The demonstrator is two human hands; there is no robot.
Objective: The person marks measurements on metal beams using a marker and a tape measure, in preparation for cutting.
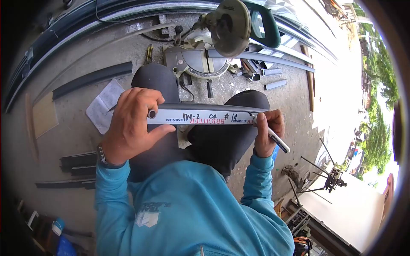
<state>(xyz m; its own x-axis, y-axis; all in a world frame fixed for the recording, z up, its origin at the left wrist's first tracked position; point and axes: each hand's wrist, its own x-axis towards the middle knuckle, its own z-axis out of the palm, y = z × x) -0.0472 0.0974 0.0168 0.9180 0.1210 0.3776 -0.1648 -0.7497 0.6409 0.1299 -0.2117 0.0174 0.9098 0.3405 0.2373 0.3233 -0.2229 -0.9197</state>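
An aluminum profile (200, 117) lies across above my thighs, its white film printed in red and blue. Black handwriting on it reads roughly "M4-2 CR # 14". My left hand (134, 123) grips the profile's left end, thumb along its lower edge. Between those fingers shows the round hollow end of a small dark cap (152, 114). My right hand (269, 132) is closed around a white marker pen (278, 141), with its tip at the right part of the film. Whether the right fingers also press on the profile is hard to see.
A miter saw (196, 59) with a green handle (265, 25) stands on the floor ahead. Cut profile pieces (273, 84) lie to its right. A paper sheet (104, 106) and dark profiles (94, 79) are at left. Long profiles (42, 47) run along the far side.
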